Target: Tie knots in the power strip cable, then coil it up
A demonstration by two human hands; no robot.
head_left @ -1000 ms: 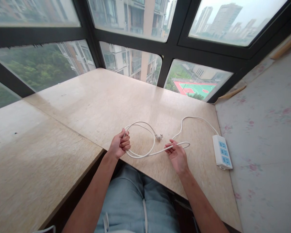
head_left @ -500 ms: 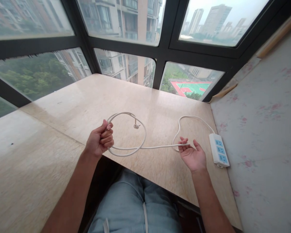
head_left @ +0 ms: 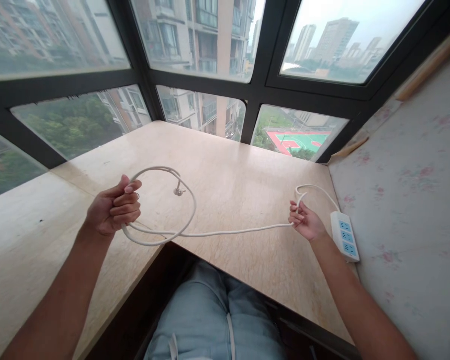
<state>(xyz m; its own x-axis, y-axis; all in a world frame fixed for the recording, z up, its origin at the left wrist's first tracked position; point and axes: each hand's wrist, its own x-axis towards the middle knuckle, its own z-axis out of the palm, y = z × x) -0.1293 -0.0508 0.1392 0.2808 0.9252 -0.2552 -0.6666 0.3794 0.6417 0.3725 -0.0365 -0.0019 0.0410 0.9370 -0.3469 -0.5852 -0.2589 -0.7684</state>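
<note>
Cord (head_left: 225,232) first, from the head camera, the only view I have: white, one loop gathered in my left hand (head_left: 114,210), a nearly straight run hanging across to my right hand (head_left: 306,222). My left fist is closed around the loop where its strands cross, above the tabletop (head_left: 243,170). The plug (head_left: 178,191) dangles inside that loop. My right fingers are curled on the cord close to the power strip (head_left: 345,235), which lies flat by the table's right edge; how firmly they pinch I can't quite make out. To coil well, I judge the right hand should let the cord slide through a light grip, feeding slack without dragging the strip, while the left keeps each turn the same size and the plug clear of the strands.
</note>
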